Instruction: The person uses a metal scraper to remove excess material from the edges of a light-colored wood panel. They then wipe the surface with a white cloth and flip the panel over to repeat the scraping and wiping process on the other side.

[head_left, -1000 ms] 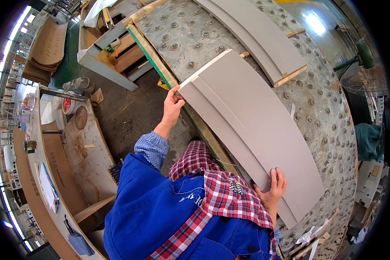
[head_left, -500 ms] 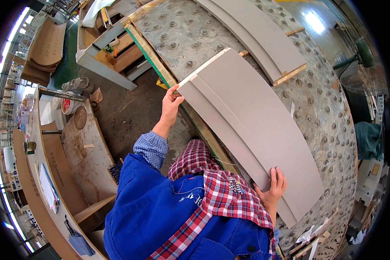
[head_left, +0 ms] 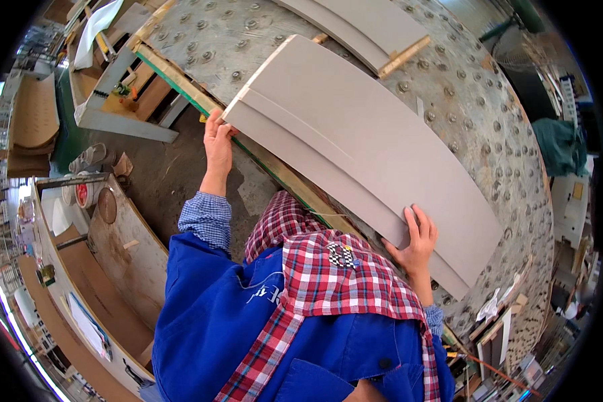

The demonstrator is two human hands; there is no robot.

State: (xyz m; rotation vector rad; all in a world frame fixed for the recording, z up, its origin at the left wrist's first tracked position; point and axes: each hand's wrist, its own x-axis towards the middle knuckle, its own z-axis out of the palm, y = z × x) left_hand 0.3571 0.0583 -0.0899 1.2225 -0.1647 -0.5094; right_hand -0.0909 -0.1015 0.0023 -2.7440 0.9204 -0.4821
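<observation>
A long grey panel [head_left: 375, 134] with a curved far edge and a stepped strip along its near side lies on the studded metal worktable [head_left: 208, 57]. My left hand [head_left: 219, 144] grips the panel's left corner, thumb and fingers closed at the pale, bare end. Toward the panel's right end, my right hand [head_left: 417, 242] rests on the near side with its fingers stretched out and the thumb apart. Farther back on the table is a second grey panel [head_left: 355, 27], similarly stepped, with a wooden strip [head_left: 405, 57] at its end.
The table has a green-and-wood edge [head_left: 174, 80] in front of me. At left stand an open wooden cabinet [head_left: 124, 248] and a shelved bench [head_left: 127, 124]. Offcuts [head_left: 496, 338] lie at the lower right. A fan [head_left: 516, 53] stands beyond the table.
The whole view has turned, so the scene sits farther left and the panel looks more level. Both hands keep nearly the same places on the panel.
</observation>
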